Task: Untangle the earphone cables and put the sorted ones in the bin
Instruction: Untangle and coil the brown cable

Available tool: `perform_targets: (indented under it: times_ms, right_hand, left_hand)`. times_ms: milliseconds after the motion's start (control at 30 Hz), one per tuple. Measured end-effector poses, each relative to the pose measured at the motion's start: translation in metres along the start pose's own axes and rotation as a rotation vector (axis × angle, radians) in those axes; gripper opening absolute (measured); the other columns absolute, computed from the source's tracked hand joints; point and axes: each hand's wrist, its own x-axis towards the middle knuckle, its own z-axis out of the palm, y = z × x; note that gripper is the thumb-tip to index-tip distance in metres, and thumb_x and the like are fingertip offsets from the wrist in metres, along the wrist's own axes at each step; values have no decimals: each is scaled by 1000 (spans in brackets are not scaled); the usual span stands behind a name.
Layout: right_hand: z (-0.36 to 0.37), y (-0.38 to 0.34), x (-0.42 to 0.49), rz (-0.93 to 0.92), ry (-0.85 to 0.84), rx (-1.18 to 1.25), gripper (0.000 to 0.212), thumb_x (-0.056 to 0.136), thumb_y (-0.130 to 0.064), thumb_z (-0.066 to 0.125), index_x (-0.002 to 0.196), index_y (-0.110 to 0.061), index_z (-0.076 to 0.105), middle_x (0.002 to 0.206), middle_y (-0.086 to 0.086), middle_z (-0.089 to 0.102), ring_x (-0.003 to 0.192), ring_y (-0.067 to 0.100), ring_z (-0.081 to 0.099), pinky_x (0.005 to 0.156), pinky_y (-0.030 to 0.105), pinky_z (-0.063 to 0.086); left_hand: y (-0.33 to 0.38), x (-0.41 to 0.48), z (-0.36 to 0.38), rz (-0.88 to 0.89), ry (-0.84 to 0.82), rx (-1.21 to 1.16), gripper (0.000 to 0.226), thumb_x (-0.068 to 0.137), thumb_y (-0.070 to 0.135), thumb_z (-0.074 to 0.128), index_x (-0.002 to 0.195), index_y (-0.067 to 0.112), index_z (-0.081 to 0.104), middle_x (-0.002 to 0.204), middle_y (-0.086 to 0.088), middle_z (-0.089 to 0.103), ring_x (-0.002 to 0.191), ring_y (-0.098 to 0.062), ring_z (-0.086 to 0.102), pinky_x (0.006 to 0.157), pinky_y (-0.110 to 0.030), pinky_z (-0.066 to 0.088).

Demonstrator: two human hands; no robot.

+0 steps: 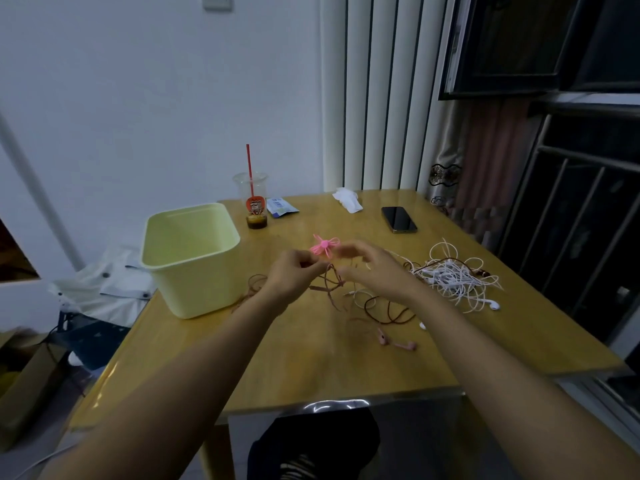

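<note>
By the left hand (297, 276), a pink, bow-looped cable coil (325, 247)

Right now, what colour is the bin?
The bin is pale yellow; the head view shows it.

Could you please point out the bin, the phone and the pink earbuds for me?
Bin (197, 289): head view, on its front wall.
Phone (399, 219): head view, middle of its dark screen.
Pink earbuds (382, 339): head view, on the left bud of the pair.
</note>
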Motion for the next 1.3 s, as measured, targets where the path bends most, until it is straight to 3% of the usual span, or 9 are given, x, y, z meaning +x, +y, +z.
perform_targets:
  times_ms: [67, 200, 433, 600, 733, 867, 1000, 1167, 1300]
  right_hand:
    - [4, 6, 1, 40, -73, -15, 19, 91, -23, 69, 109, -21, 70, 100, -7, 70, 95, 8, 65, 79, 25, 53]
    - [-4, 12, -2, 110, 27, 122, 8, 90, -19, 70, 95, -14, 74, 77, -11, 61, 71, 0, 52, 70, 19, 39]
    - [-10, 23, 3, 191, 78, 373, 11, 94, -2, 59, 91, -10, 66, 79, 6, 68, 63, 11, 58, 63, 22, 51]
    - [-9, 26, 3, 200, 54, 389, 10, 95, -2, 58, 96, -8, 65, 83, 9, 71, 51, 6, 51, 53, 18, 45]
    - [-9, 31, 1, 217, -118, 377, 6, 95, -11, 62, 100, -8, 65, 79, 5, 71, 49, 8, 40, 49, 18, 32]
    - [-18, 41, -2, 286, -106, 377, 17, 97, -14, 60, 110, -7, 68, 71, -3, 62, 47, 4, 33, 46, 17, 25]
    - [-22, 46, -6, 312, -54, 401, 17, 98, -21, 59, 100, -9, 71, 78, 1, 61, 45, 3, 30, 42, 16, 23]
    - [-23, 47, -7, 249, 13, 405, 11, 94, -11, 63, 102, -10, 71, 71, 1, 60, 45, 1, 38, 44, 12, 29]
    - [-23, 47, -7, 228, -1, 433, 9, 95, -10, 62, 100, -9, 69, 71, 0, 64, 49, 4, 37, 46, 13, 30]
  left_hand:
    - [1, -2, -2, -12, -14, -40, 23, 94, 27, 63, 90, 7, 72, 96, -22, 68, 84, -25, 60, 78, -38, 49]
    - [1, -4, -5, -57, -79, -121, 30, 97, 27, 57, 97, 1, 70, 84, -9, 64, 82, -16, 54, 73, -25, 42]
    - [8, -4, 2, -45, -137, -128, 28, 102, 28, 47, 99, 7, 65, 88, -3, 63, 76, -10, 52, 66, -20, 40]
    - [5, -3, 3, -74, -152, -166, 41, 95, 51, 50, 100, 13, 64, 96, -2, 60, 81, -14, 50, 70, -27, 39]
    - [5, -2, 5, -45, -154, -141, 26, 97, 30, 56, 85, 9, 64, 74, -3, 60, 66, -10, 49, 61, -22, 38]
    - [-1, 2, 4, -53, -8, -241, 23, 98, 23, 54, 92, 4, 64, 70, -5, 59, 64, -12, 53, 73, -28, 43]
    - [-9, 6, 3, -59, 46, -218, 20, 98, 21, 56, 97, 5, 69, 87, -9, 72, 87, -19, 66, 90, -36, 46]
    - [-3, 8, 14, -108, -3, -167, 23, 99, 22, 52, 98, 9, 71, 106, -2, 66, 107, -15, 55, 85, -31, 41]
    - [1, 6, 15, -94, -33, -184, 21, 97, 24, 53, 95, 8, 67, 93, -6, 69, 95, -16, 60, 93, -34, 44]
